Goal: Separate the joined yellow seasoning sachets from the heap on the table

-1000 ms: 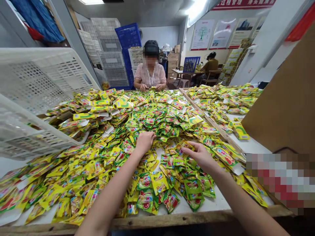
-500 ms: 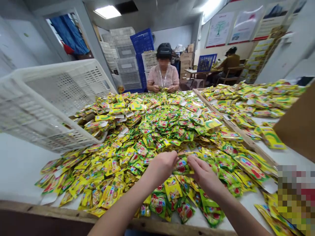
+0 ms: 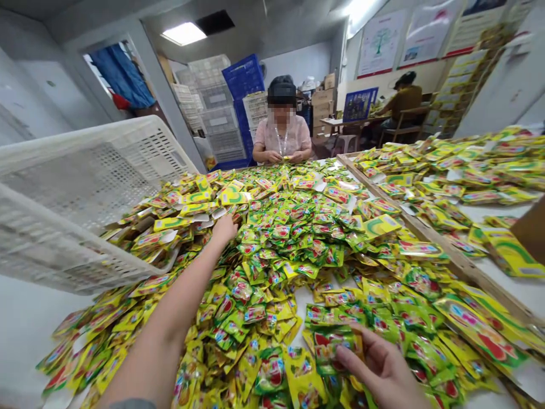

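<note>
As our left hand (image 3: 224, 229) reaches over the sachets (image 3: 276, 255), fingers together, our right hand (image 3: 381, 368) pinches one sachet (image 3: 334, 346) by its edge.

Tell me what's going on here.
A person is working over a big heap of yellow-and-green foil sachets spread on a long table. Their left hand reaches out onto the far side of the heap, while their right hand grips a small bunch of green sachets close by. A tilted white plastic crate sits at the heap's left edge. Across the table, a co-worker handles sachets too, and another person sits at a table farther back.
</note>
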The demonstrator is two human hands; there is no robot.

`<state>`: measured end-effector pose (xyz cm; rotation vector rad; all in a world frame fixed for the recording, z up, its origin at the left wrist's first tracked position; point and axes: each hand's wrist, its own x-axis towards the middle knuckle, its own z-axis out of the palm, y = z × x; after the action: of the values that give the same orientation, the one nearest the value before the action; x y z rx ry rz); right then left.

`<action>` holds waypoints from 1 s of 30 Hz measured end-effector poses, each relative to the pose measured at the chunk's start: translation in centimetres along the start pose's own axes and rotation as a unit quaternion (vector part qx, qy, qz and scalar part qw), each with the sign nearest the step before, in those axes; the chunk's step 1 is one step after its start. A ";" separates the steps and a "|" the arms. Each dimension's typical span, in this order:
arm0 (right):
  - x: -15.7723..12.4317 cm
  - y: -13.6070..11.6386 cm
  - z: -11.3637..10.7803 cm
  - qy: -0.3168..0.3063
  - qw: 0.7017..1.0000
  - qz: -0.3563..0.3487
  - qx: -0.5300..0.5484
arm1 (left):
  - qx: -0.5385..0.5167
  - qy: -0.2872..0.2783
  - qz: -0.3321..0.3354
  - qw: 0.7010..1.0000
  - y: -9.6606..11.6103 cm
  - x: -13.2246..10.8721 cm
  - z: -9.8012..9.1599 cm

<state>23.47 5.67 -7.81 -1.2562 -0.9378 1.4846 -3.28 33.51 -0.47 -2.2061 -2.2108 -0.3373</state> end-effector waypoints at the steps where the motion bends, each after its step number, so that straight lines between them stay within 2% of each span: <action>1: -0.1 0.3 0.2 0.002 1.000 0.002 0.006 | 0.014 -0.012 -0.015 1.000 -0.5 1.2 0.7; 5: -0.4 1.4 1.6 0.066 0.997 -0.009 0.031 | 0.055 -0.032 -0.060 0.996 -1.4 3.4 2.7; 9: -0.7 1.3 2.2 0.095 0.994 -0.033 0.038 | 0.088 -0.029 -0.096 0.991 -1.2 2.9 2.9; 12: -0.7 0.7 2.0 0.082 0.995 -0.044 0.027 | 0.118 0.015 -0.100 0.988 -1.4 1.4 1.3; 14: -0.5 0.5 1.7 0.069 0.996 -0.050 0.010 | 0.143 0.051 -0.080 0.985 -1.6 0.1 -0.7; 17: 0.1 0.3 1.4 0.098 0.993 -0.070 -0.016 | 0.170 0.075 -0.044 0.982 -1.4 -2.2 -4.2; 20: 0.6 -0.1 1.2 0.143 0.985 -0.081 -0.054 | 0.169 0.063 -0.015 0.983 -0.5 -6.2 -7.0; 22: 0.4 -0.8 1.0 0.166 0.977 -0.106 -0.077 | 0.132 0.054 0.032 0.989 0.5 -10.4 -7.4; 24: -0.4 -1.8 1.0 0.199 0.962 -0.163 -0.091 | 0.033 0.070 0.101 0.992 1.7 -15.4 -6.5; 27: -2.2 -3.6 1.7 0.226 0.922 -0.295 -0.107 | -0.075 0.122 0.218 0.965 3.5 -22.1 -3.7; 30: -3.0 -5.0 2.6 0.206 0.870 -0.426 -0.141 | -0.148 0.153 0.260 0.942 5.1 -25.7 -1.1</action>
<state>21.93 4.11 -1.77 -1.0682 -1.2143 0.3745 1.89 7.87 -2.47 -2.5502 -1.4290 -0.9633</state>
